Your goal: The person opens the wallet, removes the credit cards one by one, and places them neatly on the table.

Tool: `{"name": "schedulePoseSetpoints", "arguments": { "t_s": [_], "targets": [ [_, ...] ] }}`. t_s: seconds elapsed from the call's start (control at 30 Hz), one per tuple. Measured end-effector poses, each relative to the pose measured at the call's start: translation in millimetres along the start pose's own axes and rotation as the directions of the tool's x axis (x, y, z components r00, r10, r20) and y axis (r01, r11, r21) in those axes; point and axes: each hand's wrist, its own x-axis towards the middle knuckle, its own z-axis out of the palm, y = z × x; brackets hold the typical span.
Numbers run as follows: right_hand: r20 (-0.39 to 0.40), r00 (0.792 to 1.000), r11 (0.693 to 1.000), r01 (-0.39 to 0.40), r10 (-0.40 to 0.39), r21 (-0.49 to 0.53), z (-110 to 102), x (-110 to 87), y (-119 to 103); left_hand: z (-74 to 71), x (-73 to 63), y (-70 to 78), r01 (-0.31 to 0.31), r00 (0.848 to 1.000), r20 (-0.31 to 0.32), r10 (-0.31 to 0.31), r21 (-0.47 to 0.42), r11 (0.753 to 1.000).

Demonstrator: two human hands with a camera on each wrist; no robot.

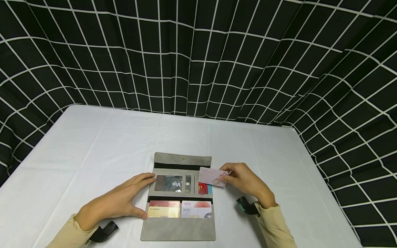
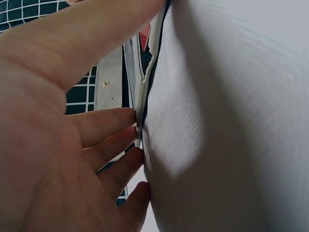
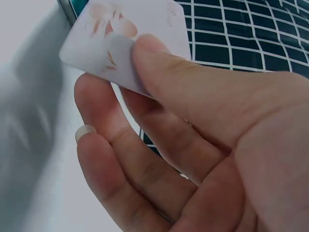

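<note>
- The background is being filled by a black, white-gridded curtain (image 1: 173,65).
- The table (image 1: 93,148) is being covered by a white cloth.
- On it, a grey wallet (image 1: 178,230) is being kept spread flat, its flap being turned away from the person.
- The wallet's left edge is being touched by the left hand (image 1: 119,199), whose thumb and fingers are being held wide apart, with nothing being gripped.
- By the right hand (image 1: 245,179), a pale pink card (image 1: 211,176) is being pinched by one end between thumb and fingers.
- This card is being held over the wallet's right edge, a red card (image 1: 203,188) being partly covered by it; whether the wallet is being touched by it cannot be told.
- Four more cards (image 1: 196,204) are being held in the near pockets.
- A small stud (image 1: 183,158) is being carried by the flap.
</note>
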Motion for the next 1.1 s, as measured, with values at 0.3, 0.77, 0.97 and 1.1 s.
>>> {"name": "schedulePoseSetpoints", "arguments": {
  "t_s": [0.3,0.77,0.97,1.1],
  "targets": [
    [-0.050,0.999,1.000,-0.018,0.018,0.005,-4.1,-0.2,0.3,-0.4,0.0,-1.0,-0.002,1.000,-0.005,0.002,0.015,1.000],
    [-0.129,0.991,0.999,-0.037,0.037,0.000,-12.5,-1.9,8.4,-2.1,-0.6,1.7,-0.009,1.000,-0.004,0.009,0.049,0.999],
    [-0.208,0.976,0.998,-0.066,0.066,0.008,-17.4,-4.0,16.8,-1.7,0.8,1.6,-0.015,1.000,-0.003,0.016,0.053,0.998],
    [-0.248,0.965,0.996,-0.086,0.087,0.014,-22.9,-6.6,21.7,-2.0,1.6,1.3,-0.018,1.000,-0.004,0.019,0.054,0.998]
  ]
}}
